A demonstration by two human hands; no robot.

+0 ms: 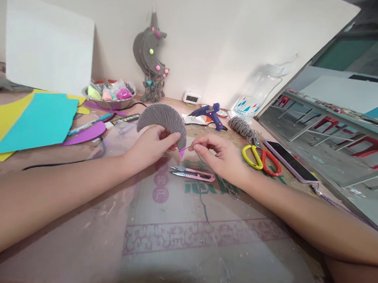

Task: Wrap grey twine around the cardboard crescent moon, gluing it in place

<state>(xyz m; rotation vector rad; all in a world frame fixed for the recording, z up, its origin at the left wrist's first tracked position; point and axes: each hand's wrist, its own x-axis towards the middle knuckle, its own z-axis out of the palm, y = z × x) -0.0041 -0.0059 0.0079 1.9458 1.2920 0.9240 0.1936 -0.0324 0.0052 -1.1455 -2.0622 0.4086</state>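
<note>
My left hand (152, 145) grips a crescent shape wrapped in grey yarn (165, 118), holding it upright above the table by its lower inner edge. My right hand (217, 153) is closed in a pinch on the thin grey yarn strand (189, 147) that runs to the crescent's right tip. A bit of purple shows at that tip. Small pink thread snips (194, 174) lie on the table just below and between both hands.
Yellow and red scissors (262, 158), a phone (290, 162), a grey yarn bundle (242, 127) and a blue glue gun (209, 113) lie to the right. Teal and yellow sheets (35, 122), a metal bowl (112, 96) and finished grey crescents (152, 58) stand behind.
</note>
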